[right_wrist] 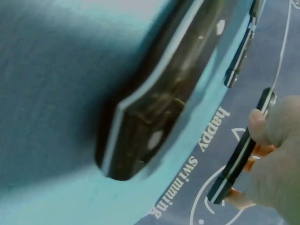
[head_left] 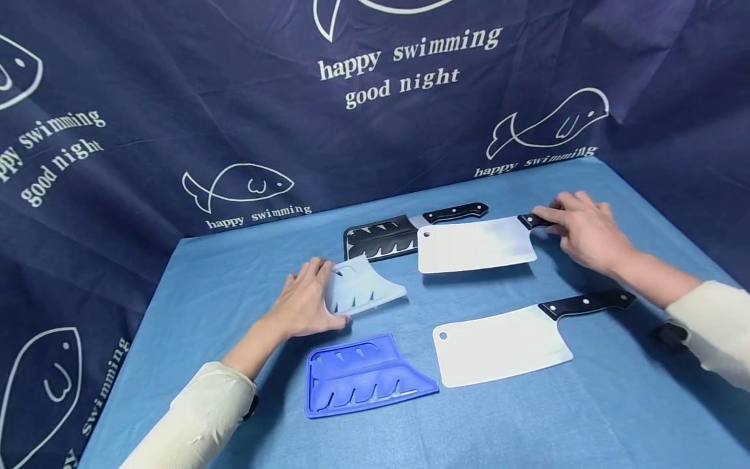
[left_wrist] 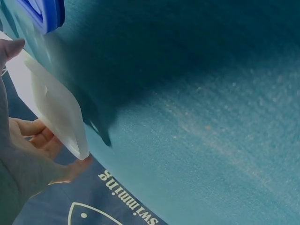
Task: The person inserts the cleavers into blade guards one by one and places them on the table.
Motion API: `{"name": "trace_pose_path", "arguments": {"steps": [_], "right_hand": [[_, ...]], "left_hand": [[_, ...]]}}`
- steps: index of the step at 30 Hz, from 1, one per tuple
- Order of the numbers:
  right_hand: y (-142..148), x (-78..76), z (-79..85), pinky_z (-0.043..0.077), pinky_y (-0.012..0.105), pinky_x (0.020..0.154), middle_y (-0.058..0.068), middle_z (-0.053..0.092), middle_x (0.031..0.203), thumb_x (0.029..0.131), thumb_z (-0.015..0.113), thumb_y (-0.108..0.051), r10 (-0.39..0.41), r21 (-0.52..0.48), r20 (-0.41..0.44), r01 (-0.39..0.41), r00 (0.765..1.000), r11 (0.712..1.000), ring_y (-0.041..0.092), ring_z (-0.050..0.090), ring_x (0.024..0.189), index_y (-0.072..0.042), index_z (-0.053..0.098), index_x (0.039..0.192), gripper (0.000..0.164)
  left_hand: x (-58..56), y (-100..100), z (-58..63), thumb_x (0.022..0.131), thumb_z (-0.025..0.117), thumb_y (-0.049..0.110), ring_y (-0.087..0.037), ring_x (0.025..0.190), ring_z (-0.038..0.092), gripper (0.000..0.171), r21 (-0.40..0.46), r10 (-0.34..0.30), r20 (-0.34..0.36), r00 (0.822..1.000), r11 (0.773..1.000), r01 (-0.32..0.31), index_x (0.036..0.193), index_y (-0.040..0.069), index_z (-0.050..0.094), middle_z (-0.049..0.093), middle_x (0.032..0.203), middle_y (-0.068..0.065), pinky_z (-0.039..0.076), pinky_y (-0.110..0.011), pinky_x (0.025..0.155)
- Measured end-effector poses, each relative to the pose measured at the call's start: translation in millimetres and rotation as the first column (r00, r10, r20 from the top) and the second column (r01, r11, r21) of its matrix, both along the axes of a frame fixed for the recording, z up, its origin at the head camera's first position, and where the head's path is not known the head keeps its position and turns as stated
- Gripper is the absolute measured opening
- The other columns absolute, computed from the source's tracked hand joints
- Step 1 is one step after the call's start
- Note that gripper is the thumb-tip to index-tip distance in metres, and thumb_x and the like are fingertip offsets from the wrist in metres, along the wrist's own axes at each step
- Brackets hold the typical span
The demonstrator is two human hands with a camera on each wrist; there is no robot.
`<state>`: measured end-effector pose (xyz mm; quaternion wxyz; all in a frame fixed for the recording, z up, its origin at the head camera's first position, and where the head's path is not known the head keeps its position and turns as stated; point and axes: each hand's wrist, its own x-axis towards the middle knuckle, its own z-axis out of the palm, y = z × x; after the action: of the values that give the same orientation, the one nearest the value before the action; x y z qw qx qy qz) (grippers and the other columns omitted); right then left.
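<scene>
My left hand [head_left: 305, 298] grips a white blade cover [head_left: 364, 285] by its closed end, thumb along the near edge and fingers on the far side. In the left wrist view the cover [left_wrist: 51, 101] is held off the cloth. My right hand [head_left: 588, 231] holds a cleaver [head_left: 477, 245] by its black handle [right_wrist: 241, 152], the thumb on top. Its bare blade is raised above the table, pointing left toward the cover, with a gap between them. Below it, a second bare cleaver [head_left: 504, 348] lies flat. A blue blade cover [head_left: 369, 376] lies to that cleaver's left.
At the back, a third knife [head_left: 457, 212] lies with its blade in a black cover [head_left: 377, 240], partly behind the raised cleaver. Light blue cloth [head_left: 193, 293] covers the table. A dark blue printed curtain [head_left: 246, 98] hangs behind and at both sides.
</scene>
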<state>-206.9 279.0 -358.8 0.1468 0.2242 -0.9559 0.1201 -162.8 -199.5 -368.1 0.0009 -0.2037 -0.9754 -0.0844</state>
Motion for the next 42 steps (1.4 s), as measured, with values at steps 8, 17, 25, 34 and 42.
{"name": "trace_pose_path", "arguments": {"steps": [8,17,25,34,42], "right_hand": [[-5,2.1,7.5,0.024,0.061,0.078,0.019,0.049,0.108,0.079,0.056,0.009,-0.019,-0.074,-0.082,0.013,0.996,0.997,0.04,0.039,0.099,-0.003,0.058,0.127,0.049],[-6,7.7,4.7,0.024,0.06,0.079,0.02,0.05,0.105,0.077,0.056,0.011,-0.011,-0.132,-0.192,-0.015,0.981,0.991,0.04,0.039,0.095,-0.008,0.059,0.123,0.05],[-9,12.5,9.1,0.023,0.058,0.077,0.02,0.05,0.102,0.079,0.058,0.009,-0.016,-0.176,-0.302,-0.039,0.953,0.984,0.04,0.039,0.091,-0.009,0.061,0.119,0.043],[-11,14.5,15.0,0.021,0.059,0.074,0.023,0.05,0.101,0.081,0.056,0.007,0.007,-0.178,-0.417,-0.089,0.909,0.98,0.044,0.039,0.089,-0.011,0.062,0.118,0.042],[-12,15.4,16.7,0.022,0.06,0.073,0.024,0.051,0.102,0.079,0.06,0.007,-0.008,-0.191,-0.448,-0.087,0.894,0.978,0.045,0.039,0.089,-0.011,0.063,0.117,0.042]], "left_hand": [[-0.2,-3,3.2,0.056,0.078,0.053,-0.026,0.113,0.043,0.103,0.016,-0.014,-0.067,0.998,1.0,0.015,0.14,0.008,0.039,0.046,0.129,-0.011,0.038,-0.054,0.089],[1.5,-7,7.6,0.056,0.079,0.05,-0.026,0.12,0.039,0.104,0.046,-0.03,-0.092,0.995,0.998,0.034,0.143,0.013,0.035,0.042,0.136,-0.008,0.04,-0.052,0.085],[-1.1,-6,20.6,0.056,0.076,0.05,-0.028,0.12,0.039,0.102,0.042,-0.079,-0.256,0.963,0.995,0.093,0.14,0.009,0.036,0.043,0.133,-0.01,0.038,-0.052,0.086],[-2.6,-4,26.6,0.055,0.076,0.049,-0.032,0.122,0.039,0.103,0.064,-0.068,-0.408,0.91,0.993,0.103,0.14,0.006,0.037,0.043,0.134,-0.015,0.033,-0.056,0.092],[-4.0,-5,24.1,0.054,0.077,0.051,-0.034,0.124,0.04,0.105,0.067,-0.059,-0.462,0.885,0.993,0.101,0.139,0.003,0.039,0.045,0.133,-0.015,0.033,-0.058,0.092]]}}
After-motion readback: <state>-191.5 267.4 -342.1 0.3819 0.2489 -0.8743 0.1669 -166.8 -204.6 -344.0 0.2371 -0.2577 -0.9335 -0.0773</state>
